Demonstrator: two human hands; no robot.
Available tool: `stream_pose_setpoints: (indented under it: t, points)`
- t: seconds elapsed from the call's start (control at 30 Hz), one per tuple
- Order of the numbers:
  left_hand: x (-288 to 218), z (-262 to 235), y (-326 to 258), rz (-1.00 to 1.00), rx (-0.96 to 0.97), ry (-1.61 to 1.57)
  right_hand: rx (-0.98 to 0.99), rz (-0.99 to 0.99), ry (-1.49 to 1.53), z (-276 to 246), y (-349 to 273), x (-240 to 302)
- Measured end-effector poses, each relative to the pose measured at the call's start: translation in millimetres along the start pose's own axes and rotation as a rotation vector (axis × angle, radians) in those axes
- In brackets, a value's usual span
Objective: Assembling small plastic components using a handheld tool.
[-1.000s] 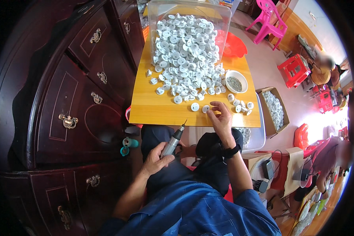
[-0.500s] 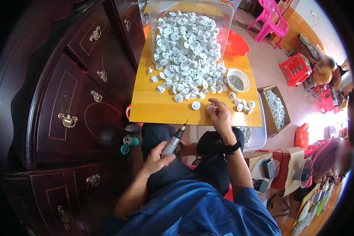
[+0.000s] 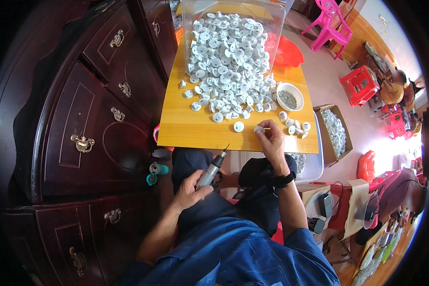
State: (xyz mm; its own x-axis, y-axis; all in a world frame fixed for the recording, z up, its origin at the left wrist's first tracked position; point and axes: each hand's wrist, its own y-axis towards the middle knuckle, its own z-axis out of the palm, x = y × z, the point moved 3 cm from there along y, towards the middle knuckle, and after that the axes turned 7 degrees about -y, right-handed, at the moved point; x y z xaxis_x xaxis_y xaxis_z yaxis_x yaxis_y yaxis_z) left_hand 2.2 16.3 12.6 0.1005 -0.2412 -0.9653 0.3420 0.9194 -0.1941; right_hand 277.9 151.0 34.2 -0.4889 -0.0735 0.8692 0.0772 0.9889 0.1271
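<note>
My left hand is wrapped round a grey and black electric screwdriver, held over my lap with its bit pointing up toward the table edge. At the table's near right, my right hand pinches a small round white plastic part between thumb and fingers. A single white part lies just left of that hand. Several more loose white parts sit to its right. Beyond them stands a white bowl of small metal screws.
A clear plastic bin on its side spills a big heap of white parts over the yellow table. Behind it is a red basin. A cardboard box stands right of the table, a dark wooden cabinet left. People sit far right.
My right hand has shifted slightly to the right, and the white part in its fingers has tilted. My left hand with the screwdriver has hardly moved.
</note>
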Motion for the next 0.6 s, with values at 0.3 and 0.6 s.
stream_pose_setpoints:
  t: [0.3,0.6]
  points:
    - [-2,2,1,0.002,-0.002,-0.004,-0.016,0.027,0.014,-3,1,-17]
    - [-2,1,-1,0.006,-0.001,0.029,-0.089,-0.033,-0.098,-5,-1,3]
